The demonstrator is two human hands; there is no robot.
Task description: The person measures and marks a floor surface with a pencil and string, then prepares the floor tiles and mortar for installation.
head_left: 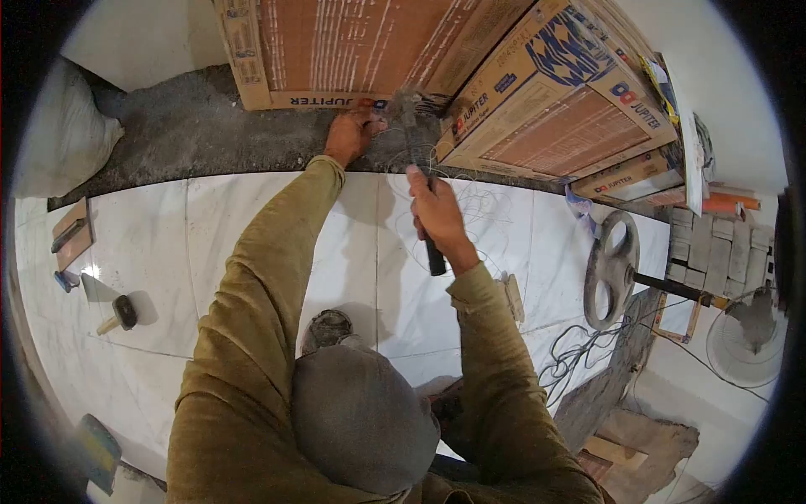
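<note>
My right hand point(438, 214) is wrapped around the dark handle of a hammer point(434, 256). The hammer's head is smeared by motion near the bottom edge of a cardboard tile box point(290, 98). Just left of the head, my left hand point(351, 136) is closed over the rough grey floor strip point(210, 134), with thumb and fingertips together against the foot of the box. What those fingers hold, if anything, is too small to make out. Thin string point(478, 210) lies in loose loops on the white floor tiles point(243, 218) around my right hand.
More tile boxes point(554, 101) lean at the right. A rubber mallet point(124, 312) and a trowel point(74, 235) lie on the tiles at the left, beside a white sack point(71, 126). At the right are a grey double-ring tool point(611, 269), a coiled cable point(579, 353) and a bucket point(743, 344).
</note>
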